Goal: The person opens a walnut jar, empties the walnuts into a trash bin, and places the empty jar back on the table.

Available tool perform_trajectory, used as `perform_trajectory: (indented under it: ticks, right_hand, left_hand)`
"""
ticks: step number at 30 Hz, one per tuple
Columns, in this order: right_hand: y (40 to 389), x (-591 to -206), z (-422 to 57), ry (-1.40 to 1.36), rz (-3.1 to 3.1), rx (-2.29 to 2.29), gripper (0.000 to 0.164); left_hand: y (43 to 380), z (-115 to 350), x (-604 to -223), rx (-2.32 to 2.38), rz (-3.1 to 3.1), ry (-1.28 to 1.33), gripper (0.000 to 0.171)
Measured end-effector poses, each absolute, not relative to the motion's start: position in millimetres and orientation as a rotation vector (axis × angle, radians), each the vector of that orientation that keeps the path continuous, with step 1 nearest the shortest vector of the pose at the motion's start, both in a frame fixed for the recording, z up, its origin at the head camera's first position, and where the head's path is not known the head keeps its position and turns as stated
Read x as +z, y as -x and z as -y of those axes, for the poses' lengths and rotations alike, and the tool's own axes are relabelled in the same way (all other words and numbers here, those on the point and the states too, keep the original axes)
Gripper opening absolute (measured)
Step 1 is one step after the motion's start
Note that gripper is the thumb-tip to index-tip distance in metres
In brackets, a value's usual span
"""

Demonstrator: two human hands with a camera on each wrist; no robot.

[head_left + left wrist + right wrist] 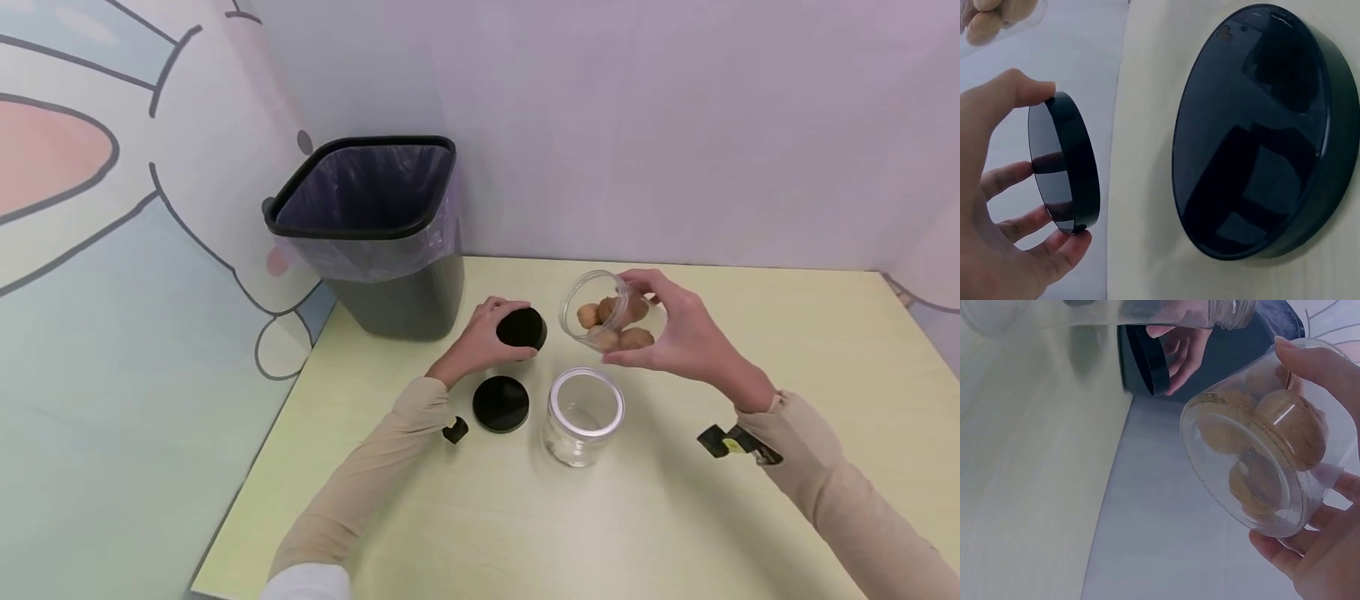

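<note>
My left hand (484,340) grips a round black lid (1084,165) by its rim, thumb on one side and fingers on the other. Tilted in my right hand (678,329) is a transparent jar (1194,425) holding several walnuts (1292,428); its open mouth faces left in the head view. The thumb and fingers wrap its sides, above the table. Just below it stands a second transparent jar (573,450), upright and uncovered, with no walnuts visible in it. Another black lid (501,404) lies flat on the table, left of that jar and beneath my left hand.
A grey bin (405,300) with a black rim and a plastic liner stands at the table's back left. The pale yellow table (750,467) meets a plain wall (637,125) behind. On the left is a wall (97,375) with cartoon drawings.
</note>
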State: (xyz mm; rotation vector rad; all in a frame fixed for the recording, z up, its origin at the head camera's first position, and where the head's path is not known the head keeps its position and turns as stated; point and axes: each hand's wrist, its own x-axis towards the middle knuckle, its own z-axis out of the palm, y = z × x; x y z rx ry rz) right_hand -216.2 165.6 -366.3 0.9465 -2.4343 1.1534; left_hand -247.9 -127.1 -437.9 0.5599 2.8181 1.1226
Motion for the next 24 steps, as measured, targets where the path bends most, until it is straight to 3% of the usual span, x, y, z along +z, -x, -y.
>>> perform_trajectory:
  ticks: [24]
  right_hand:
    - [213.4, -357.5, -173.4, -0.951, 2.454, 1.113, 0.094]
  left_hand:
    - [256.4, 113.1, -467.1, 0.764, -2.799, -0.530, 0.075]
